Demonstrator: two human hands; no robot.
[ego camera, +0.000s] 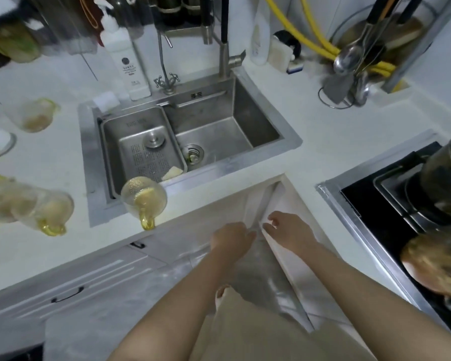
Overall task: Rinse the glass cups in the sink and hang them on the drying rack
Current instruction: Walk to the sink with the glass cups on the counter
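A glass cup with a yellow handle stands on the counter at the front rim of the steel sink. More glass cups with yellow handles lie blurred on the counter at the left, and another glass stands farther back. My left hand and my right hand hang below the counter's front edge, both with loosely curled fingers and holding nothing. The tap rises behind the sink. A drying rack is not clearly visible.
A steel drain basket sits in the sink's left half with a sponge in it. A white pump bottle stands behind. Utensils hang at back right. A stove with a pot is at the right.
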